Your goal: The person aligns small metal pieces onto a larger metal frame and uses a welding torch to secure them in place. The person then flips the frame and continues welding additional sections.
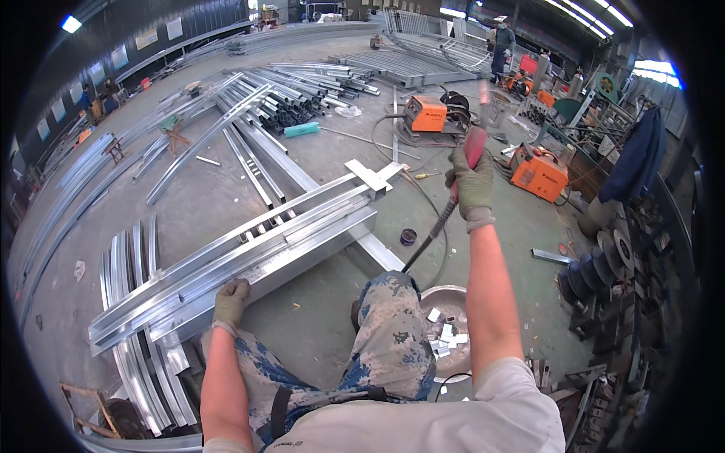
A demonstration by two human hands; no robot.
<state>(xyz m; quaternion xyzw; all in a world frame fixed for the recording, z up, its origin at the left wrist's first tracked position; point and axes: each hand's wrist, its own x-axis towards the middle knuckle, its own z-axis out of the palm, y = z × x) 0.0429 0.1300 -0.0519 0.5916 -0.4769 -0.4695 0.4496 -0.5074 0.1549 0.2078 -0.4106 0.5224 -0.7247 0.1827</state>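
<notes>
My right hand, in an olive work glove, is raised and closed round a welding torch. The torch has a red grip and points up and away, its far end smeared by motion. A black cable runs from it down past my knee. My left hand, gloved alike, is curled at the near edge of a stack of long shiny metal profiles. Whether it pinches anything there is hidden. At the stack's far right end lies a flat metal piece set crosswise.
A round pan with small metal pieces sits by my right knee. Two orange machines, a wire feeder and a box, stand ahead right. Piled square tubes lie beyond the stack. A person stands far back. Black discs line the right.
</notes>
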